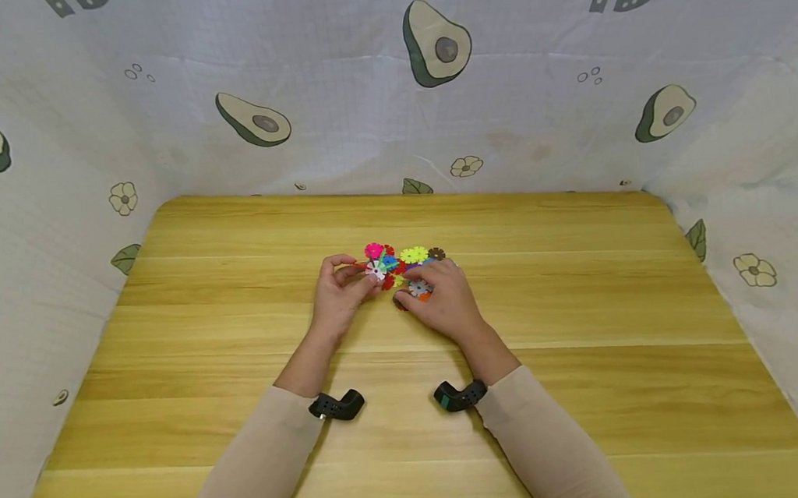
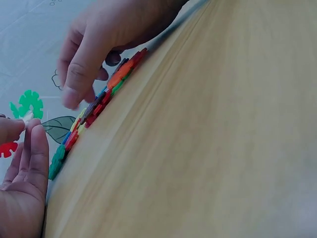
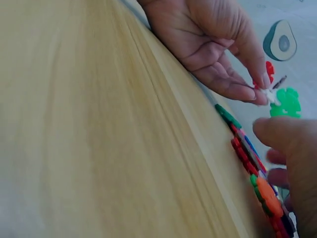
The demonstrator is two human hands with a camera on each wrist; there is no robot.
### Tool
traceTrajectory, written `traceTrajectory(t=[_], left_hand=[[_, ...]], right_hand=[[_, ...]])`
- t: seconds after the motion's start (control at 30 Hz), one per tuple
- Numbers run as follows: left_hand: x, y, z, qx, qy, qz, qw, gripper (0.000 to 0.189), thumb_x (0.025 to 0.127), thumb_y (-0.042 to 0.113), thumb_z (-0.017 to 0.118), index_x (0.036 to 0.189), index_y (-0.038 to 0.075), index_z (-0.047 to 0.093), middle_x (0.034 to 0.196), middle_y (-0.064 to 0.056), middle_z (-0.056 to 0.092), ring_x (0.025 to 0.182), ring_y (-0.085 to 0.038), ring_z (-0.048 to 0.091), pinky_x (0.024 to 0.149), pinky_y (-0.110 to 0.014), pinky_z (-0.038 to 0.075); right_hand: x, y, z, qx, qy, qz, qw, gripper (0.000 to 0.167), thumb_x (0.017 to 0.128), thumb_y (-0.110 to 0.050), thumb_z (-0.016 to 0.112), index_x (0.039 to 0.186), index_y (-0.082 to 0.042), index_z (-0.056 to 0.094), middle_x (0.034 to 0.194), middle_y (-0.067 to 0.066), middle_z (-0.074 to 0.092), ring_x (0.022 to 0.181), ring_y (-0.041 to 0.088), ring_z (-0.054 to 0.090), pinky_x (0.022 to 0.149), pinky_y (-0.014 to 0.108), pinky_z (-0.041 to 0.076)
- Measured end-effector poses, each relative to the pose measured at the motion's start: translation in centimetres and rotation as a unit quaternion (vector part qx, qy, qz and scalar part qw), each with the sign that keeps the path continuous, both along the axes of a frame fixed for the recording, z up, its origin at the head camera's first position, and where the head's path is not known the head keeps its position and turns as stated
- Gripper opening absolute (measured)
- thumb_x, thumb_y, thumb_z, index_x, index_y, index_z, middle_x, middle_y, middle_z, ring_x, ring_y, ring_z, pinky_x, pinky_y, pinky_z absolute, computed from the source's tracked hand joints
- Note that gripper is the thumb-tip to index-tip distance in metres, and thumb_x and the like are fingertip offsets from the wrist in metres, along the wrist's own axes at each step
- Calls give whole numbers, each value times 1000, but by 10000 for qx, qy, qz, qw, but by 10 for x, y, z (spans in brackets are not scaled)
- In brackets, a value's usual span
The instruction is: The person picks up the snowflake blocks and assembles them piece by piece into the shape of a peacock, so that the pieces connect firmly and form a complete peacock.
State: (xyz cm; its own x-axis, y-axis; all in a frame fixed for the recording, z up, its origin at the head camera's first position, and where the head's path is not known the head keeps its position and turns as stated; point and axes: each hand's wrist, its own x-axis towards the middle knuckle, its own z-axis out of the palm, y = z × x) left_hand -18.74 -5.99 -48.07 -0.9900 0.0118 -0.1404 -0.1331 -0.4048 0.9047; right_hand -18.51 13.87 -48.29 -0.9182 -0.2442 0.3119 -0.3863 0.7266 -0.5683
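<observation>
Between thumb and fingertips, my left hand (image 1: 336,299) pinches a white notched flower-shaped plastic disc (image 1: 376,269). A green disc (image 3: 286,104) and a red disc (image 3: 269,69) are joined to it, raised above the table in the right wrist view. My right hand (image 1: 448,301) hovers low over a spread of loose coloured discs, thumb and fingers apart with nothing seen between them. Around it lie yellow discs (image 1: 413,255), a brown disc (image 1: 437,254), a grey disc (image 1: 419,287) and an orange disc (image 3: 269,196). The palm hides part of the spread.
The discs lie on a wood-grain table (image 1: 588,328), partly overlapping. A white cloth (image 1: 345,105) printed with avocados and flowers hangs behind and at both sides. Black wrist cameras (image 1: 337,405) are strapped over beige sleeves (image 1: 261,463).
</observation>
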Motion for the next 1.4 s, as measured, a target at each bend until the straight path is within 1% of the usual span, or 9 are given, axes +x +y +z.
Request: traceTrajectory(t=[0.1,0.2,0.37,0.47,0.63,0.83,0.97,1.2,1.4], left_hand=[[0,0,0,119,-21,95,9999,44,90,-18,63,112,13,43,103,-1,62,80,-10,72,74,-27,64],[0,0,1,121,-62,111,9998,44,90,-18,63,111,14,41,103,-2,60,79,-9,71,73,-25,64],[1,-1,1,-131,-73,-36,9999,53,91,-15,64,133,8,40,105,-2,59,81,-10,71,77,-25,64],[1,-2,2,-322,-28,-161,9993,61,92,-12,65,145,6,38,106,-3,59,84,-10,71,79,-25,64],[1,-3,2,-574,-53,-309,9979,57,92,-7,69,141,5,43,104,-2,60,88,-13,70,81,-27,64],[1,-2,2,-497,-146,-470,9976,54,90,-10,70,134,5,43,98,-3,60,85,-15,71,79,-28,64],[1,-2,3,-627,-134,-589,9962,52,90,-10,69,134,5,44,98,-4,60,80,-13,71,75,-27,64],[2,-2,2,-685,-72,-677,9953,54,91,-9,68,136,4,43,100,-4,61,80,-13,70,74,-26,64],[2,-2,2,-624,97,-710,9955,56,90,-12,68,138,1,42,98,-2,61,83,-12,69,75,-25,64]], right_hand=[[0,1,-1,421,-26,54,9991,28,86,-41,78,98,-16,78,98,3,67,99,27,54,93,47,44],[1,1,-2,568,-131,123,9982,28,86,-42,76,97,-16,78,97,3,62,98,27,49,89,45,40],[0,0,-3,484,-320,80,9983,25,88,-37,78,100,-15,75,101,3,63,103,28,48,91,47,38],[-1,0,-3,241,-359,16,9991,22,90,-31,78,102,-14,73,101,3,69,103,27,53,95,48,38],[-3,0,-2,-534,-316,4,9981,16,94,-19,75,106,-9,72,95,6,75,90,23,62,91,44,41],[0,-1,-1,-1437,-232,210,9891,14,97,-13,72,108,-6,72,97,9,74,77,16,63,66,24,53],[1,-3,-2,-1775,-117,424,9831,13,96,-11,72,108,-6,72,98,11,76,78,16,64,66,20,51],[2,-3,-4,-1638,113,546,9849,11,93,-4,74,104,-5,74,99,12,75,82,20,68,71,25,58],[1,-4,-5,-1205,788,660,9874,11,90,-2,76,99,-6,75,97,10,75,84,21,70,70,34,61]])
